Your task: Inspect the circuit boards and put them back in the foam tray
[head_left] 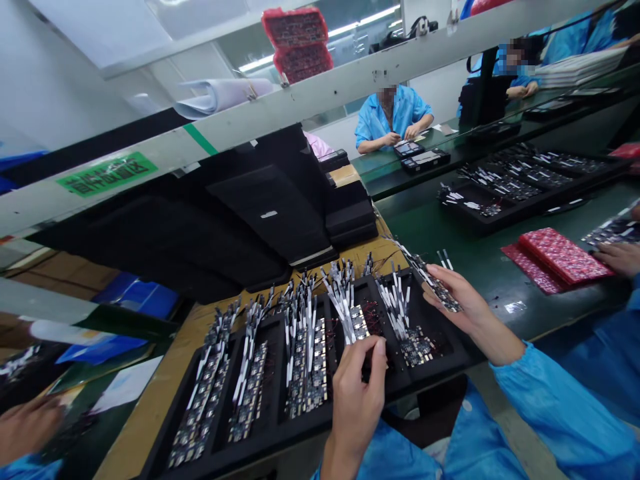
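My right hand (pixel 463 300), raised over the right end of the black foam tray (pixel 295 437), grips a small bundle of circuit boards (pixel 440 287) with thin cables pointing up and away. In front of a middle compartment, my left hand (pixel 357 393) is closed, thumb and forefinger pressed together. Whatever is between those fingers is hidden. Just beyond them lie circuit boards with white-tipped cables (pixel 357 320). More boards (pixel 413 347) fill the rightmost compartment, between my two hands. Long rows of boards (pixel 305 380) with upright cables lie in the compartments to the left.
Black foam trays (pixel 270 213) lean behind, under a white shelf beam (pixel 240 107). Pink bubble wrap (pixel 565 260) and another loaded tray (pixel 530 180) lie to the right. Co-workers' hands show at left (pixel 30 427) and right (pixel 620 257). A person in blue (pixel 395 117) sits opposite.
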The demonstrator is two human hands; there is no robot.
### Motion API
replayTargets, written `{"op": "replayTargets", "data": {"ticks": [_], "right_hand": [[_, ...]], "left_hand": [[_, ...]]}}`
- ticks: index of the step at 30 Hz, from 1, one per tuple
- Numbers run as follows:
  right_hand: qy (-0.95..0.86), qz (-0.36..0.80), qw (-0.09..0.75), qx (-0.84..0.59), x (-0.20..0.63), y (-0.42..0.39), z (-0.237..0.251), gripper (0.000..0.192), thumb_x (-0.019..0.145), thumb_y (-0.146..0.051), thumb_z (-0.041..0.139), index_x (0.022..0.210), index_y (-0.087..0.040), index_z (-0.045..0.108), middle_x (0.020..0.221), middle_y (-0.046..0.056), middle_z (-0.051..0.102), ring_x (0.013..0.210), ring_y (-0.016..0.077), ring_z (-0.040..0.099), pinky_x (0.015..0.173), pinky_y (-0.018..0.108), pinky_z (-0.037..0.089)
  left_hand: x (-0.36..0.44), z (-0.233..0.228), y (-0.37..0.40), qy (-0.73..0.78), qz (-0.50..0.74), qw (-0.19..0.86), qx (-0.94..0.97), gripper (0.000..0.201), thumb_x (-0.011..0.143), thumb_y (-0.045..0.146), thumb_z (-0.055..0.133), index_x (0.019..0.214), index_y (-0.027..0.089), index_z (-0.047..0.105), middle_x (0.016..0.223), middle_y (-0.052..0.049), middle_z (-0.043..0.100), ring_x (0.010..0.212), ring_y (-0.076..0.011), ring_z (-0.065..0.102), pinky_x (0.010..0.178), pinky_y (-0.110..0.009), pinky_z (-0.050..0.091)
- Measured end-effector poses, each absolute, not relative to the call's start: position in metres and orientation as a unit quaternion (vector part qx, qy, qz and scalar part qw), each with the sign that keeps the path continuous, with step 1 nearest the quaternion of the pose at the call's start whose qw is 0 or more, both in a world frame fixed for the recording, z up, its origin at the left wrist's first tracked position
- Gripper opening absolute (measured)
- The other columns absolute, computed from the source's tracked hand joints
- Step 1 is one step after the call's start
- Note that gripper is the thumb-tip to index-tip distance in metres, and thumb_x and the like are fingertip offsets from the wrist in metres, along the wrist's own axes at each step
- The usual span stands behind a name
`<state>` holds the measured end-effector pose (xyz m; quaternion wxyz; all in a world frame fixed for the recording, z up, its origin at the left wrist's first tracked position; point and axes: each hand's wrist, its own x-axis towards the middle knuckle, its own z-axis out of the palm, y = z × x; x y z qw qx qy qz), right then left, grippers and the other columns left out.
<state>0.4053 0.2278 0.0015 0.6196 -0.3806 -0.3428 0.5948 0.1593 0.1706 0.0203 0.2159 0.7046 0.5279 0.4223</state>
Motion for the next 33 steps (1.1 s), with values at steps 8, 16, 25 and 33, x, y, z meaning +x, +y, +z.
{"op": "replayTargets", "data": {"ticks": [8, 16, 25, 33], "right_hand": [[-0.254, 0.552, 0.698, -0.379, 0.403, 0.216, 0.009, 0.082, 0.066, -0.074, 0.125, 0.066, -0.029, 0.056, 0.063, -0.008, 0.038, 0.059, 0.0148, 0.03, 0.055, 0.033, 0.033], [-0.239, 0.509, 0.721, -0.405, 0.409, 0.211, -0.011, 0.057, 0.071, -0.066, 0.127, 0.079, -0.028, 0.084, 0.073, -0.001, 0.068, 0.064, 0.0182, 0.057, 0.057, 0.028, 0.047], [-0.278, 0.494, 0.709, -0.42, 0.406, 0.202, -0.016, 0.04, 0.072, -0.047, 0.125, 0.08, -0.028, 0.089, 0.069, 0.0, 0.076, 0.063, 0.0187, 0.062, 0.063, 0.028, 0.05], [-0.391, 0.456, 0.658, -0.454, 0.389, 0.191, -0.013, 0.051, 0.075, -0.058, 0.122, 0.08, -0.026, 0.083, 0.059, -0.004, 0.071, 0.056, 0.0184, 0.061, 0.058, 0.028, 0.044]], "left_hand": [[0.158, 0.019, 0.171, 0.526, 0.424, 0.219, 0.703, 0.013, 0.089, 0.034, 0.06, 0.094, 0.035, 0.072, 0.08, -0.005, 0.075, 0.069, -0.0255, 0.073, 0.065, -0.037, 0.061], [0.159, 0.02, 0.17, 0.529, 0.427, 0.215, 0.701, 0.017, 0.09, 0.04, 0.058, 0.094, 0.032, 0.073, 0.08, -0.005, 0.075, 0.069, -0.0239, 0.073, 0.064, -0.036, 0.061], [0.164, 0.029, 0.166, 0.514, 0.428, 0.196, 0.717, 0.016, 0.091, 0.036, 0.057, 0.092, 0.031, 0.073, 0.081, -0.003, 0.075, 0.073, -0.024, 0.074, 0.07, -0.036, 0.061], [0.179, 0.046, 0.172, 0.466, 0.351, 0.238, 0.776, 0.018, 0.089, 0.038, 0.064, 0.106, 0.036, 0.07, 0.093, -0.003, 0.076, 0.086, -0.0285, 0.072, 0.077, -0.04, 0.059]]}}
